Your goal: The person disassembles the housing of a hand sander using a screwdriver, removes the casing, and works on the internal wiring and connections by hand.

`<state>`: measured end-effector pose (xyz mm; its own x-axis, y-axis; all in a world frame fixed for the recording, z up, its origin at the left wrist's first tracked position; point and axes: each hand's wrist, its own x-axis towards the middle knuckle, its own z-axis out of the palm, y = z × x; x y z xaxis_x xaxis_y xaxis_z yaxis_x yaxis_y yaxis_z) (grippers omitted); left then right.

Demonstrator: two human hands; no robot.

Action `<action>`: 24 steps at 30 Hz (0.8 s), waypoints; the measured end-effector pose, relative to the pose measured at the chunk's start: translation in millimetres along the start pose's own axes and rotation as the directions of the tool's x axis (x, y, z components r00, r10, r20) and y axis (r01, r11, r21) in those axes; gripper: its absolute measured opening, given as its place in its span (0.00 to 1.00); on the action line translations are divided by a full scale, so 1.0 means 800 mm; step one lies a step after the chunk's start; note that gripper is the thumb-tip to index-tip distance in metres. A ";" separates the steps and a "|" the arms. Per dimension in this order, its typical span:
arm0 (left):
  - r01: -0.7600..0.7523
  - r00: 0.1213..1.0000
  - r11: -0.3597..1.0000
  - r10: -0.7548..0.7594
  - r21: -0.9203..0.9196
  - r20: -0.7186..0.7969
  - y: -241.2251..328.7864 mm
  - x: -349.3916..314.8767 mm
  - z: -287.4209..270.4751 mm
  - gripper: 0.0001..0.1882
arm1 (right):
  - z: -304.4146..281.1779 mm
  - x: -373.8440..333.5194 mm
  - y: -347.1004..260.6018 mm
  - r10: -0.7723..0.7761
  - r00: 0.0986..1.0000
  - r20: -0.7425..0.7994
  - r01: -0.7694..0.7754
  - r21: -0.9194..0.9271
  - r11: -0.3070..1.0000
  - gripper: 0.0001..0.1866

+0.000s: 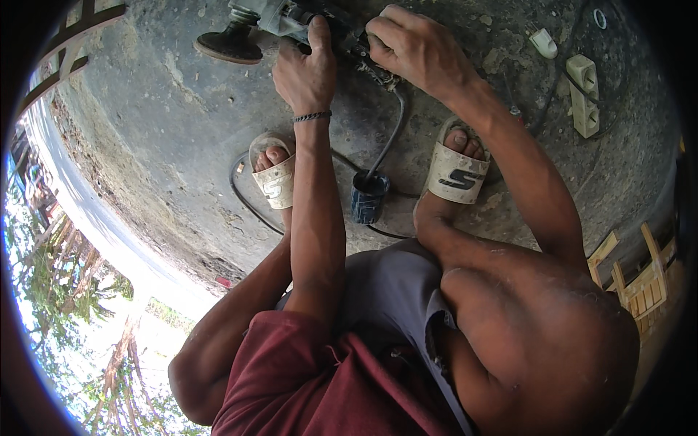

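An angle grinder (pixel 289 20) lies at the top edge of the view, with a round brown disc (pixel 228 48) on its head at the left. My left hand (pixel 305 76) is closed around the grinder's body, thumb on top. At the grinder's dark rear end, the fingers of my right hand (pixel 418 51) are pinched together; what lies between them is hidden. A black cord (pixel 398 120) runs from that rear end down into a dark blue cylindrical sleeve (pixel 371 198), which stands on the floor between my feet.
To the right, a white power strip (pixel 584 98) lies on the stained concrete floor (pixel 174 109), near a white plug-like piece (pixel 543 43) and a small white ring (pixel 600 19). Cord crosses the floor around my sandals (pixel 456 174). Wooden frames (pixel 647 283) stand at the right rim.
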<state>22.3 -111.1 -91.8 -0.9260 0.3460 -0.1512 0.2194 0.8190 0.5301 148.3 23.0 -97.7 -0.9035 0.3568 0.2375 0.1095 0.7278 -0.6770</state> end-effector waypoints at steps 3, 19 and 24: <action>-0.003 1.000 1.000 0.003 -0.006 0.009 0.002 -0.001 -0.001 0.43 | -0.002 0.000 0.001 0.022 1.000 0.003 -0.023 0.015 1.000 0.09; 0.013 1.000 1.000 -0.013 0.018 0.023 0.004 -0.001 -0.002 0.43 | -0.006 0.000 0.009 0.013 0.998 -0.061 -0.003 0.165 0.986 0.10; 0.010 1.000 1.000 -0.011 0.017 0.012 0.002 -0.001 -0.002 0.42 | -0.009 -0.002 0.003 -0.073 0.997 0.002 0.073 -0.038 0.997 0.09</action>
<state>23.0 -110.7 -89.5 -0.9243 0.3430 -0.1672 0.2149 0.8301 0.5146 152.7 28.7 -94.8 -0.9100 0.3011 0.2849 0.0585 0.7736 -0.6309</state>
